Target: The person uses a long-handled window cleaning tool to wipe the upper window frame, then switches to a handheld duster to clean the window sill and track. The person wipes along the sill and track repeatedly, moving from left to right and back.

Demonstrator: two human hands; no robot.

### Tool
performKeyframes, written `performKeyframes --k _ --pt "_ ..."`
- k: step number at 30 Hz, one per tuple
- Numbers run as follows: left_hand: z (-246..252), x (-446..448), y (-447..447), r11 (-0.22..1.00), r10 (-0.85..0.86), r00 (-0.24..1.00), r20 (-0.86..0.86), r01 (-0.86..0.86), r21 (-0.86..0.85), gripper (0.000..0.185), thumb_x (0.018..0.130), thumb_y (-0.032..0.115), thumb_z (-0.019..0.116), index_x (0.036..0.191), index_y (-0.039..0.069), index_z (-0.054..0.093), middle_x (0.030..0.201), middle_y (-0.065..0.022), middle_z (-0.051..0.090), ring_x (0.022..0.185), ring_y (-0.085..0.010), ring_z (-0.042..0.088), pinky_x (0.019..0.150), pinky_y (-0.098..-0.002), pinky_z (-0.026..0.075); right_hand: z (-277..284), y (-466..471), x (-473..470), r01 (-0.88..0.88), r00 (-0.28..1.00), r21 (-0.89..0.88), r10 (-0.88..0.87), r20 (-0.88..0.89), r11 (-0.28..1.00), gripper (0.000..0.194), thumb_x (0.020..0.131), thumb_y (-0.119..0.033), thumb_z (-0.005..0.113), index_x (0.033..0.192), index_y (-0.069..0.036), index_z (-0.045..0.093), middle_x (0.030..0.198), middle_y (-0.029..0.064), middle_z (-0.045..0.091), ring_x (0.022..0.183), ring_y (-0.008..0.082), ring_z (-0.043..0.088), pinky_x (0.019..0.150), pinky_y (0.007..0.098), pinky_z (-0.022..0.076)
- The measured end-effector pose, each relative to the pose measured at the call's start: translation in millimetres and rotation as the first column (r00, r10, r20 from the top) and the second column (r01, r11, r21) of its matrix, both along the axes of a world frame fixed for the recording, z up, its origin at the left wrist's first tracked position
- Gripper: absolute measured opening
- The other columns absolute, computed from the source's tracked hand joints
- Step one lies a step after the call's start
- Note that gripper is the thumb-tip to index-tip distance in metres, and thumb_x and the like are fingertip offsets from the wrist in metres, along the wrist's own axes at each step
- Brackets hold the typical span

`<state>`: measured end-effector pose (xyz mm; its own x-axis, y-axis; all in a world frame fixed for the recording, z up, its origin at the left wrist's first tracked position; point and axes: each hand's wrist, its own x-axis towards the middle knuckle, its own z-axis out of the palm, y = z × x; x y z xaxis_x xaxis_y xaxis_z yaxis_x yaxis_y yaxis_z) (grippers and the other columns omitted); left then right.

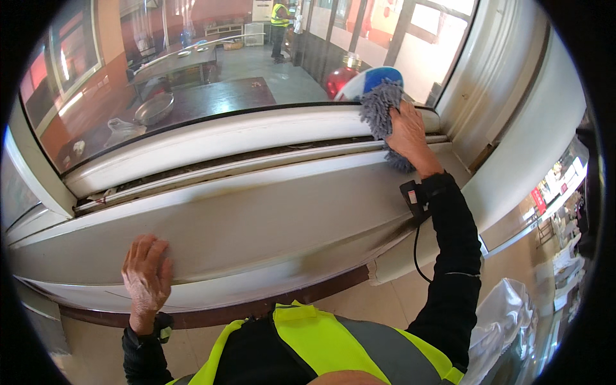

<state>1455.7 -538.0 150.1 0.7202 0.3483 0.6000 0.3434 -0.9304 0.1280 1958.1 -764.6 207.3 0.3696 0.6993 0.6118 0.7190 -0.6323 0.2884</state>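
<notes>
My right hand [408, 134] grips a grey chenille cleaning cloth [380, 113] at the right end of the window. The cloth lies against the lower window frame [269, 122] and the glass pane [308, 84], and part of it hangs down over the sliding track [240, 174]. Behind the cloth shows a blue and white rounded object [382, 77]; which side of the glass it is on I cannot tell. Holding nothing, my left hand [147, 274] rests on the front of the white windowsill [269, 216], thumb a little apart from the fingers.
White side jamb [491, 82] bounds the window on the right. Dark dirt lines the track. Through the glass are a dark table [240, 94], a metal basin [155, 109] and a person in a yellow vest [280, 19]. Shiny translucent plastic [503, 317] lies at lower right. A black cable [416, 252] hangs from my right wrist.
</notes>
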Motion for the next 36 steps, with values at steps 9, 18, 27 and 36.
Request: performKeyframes --k 9,18,27,36 --pt "-2 -6 10 0.995 -0.074 0.997 -0.038 0.077 0.061 0.036 0.09 0.035 0.05 0.095 0.0 0.059 0.102 -0.0181 0.055 0.103 -0.0373 0.052 0.09 -0.048 0.04 5 55 -70 -0.091 0.985 0.064 0.099 -0.142 0.994 0.045 0.059 -0.008 0.072 0.101 -0.002 0.059 0.102 0.0185 0.053 0.097 0.0376 0.054 0.08 0.0431 0.047" --pt "-5 -12 11 0.986 -0.146 0.985 -0.092 0.153 0.073 0.046 0.087 0.049 0.05 0.098 0.005 0.061 0.112 -0.0159 0.052 0.122 -0.0339 0.037 0.107 -0.052 0.02 12 179 -211 -0.497 0.868 -0.048 0.494 -0.049 0.867 0.023 0.063 -0.004 0.062 0.085 -0.003 0.057 0.09 0.0159 0.049 0.086 0.0335 0.052 0.07 0.0434 0.0441" --pt "-6 -15 8 0.988 -0.081 0.986 -0.147 0.098 0.116 0.052 0.084 0.055 0.049 0.11 0.011 0.06 0.12 -0.0148 0.05 0.126 -0.0323 0.035 0.108 -0.0518 0.019 14 164 -202 -0.589 0.808 -0.01 0.589 0.027 0.808 0.013 0.07 0.0 0.057 0.082 -0.002 0.06 0.084 0.0146 0.05 0.082 0.032 0.053 0.07 0.0422 0.0423" --pt "-1 -14 7 1.0 -0.011 0.985 -0.172 0.007 -0.023 0.067 0.085 0.065 0.034 0.121 0.013 0.056 0.126 -0.0128 0.05 0.127 -0.031 0.036 0.109 -0.0467 0.02 5 68 -82 -0.463 0.886 0.081 0.464 0.01 0.883 0.037 0.061 0.007 0.062 0.097 -0.001 0.062 0.092 0.0152 0.05 0.092 0.034 0.052 0.077 0.0409 0.0437"
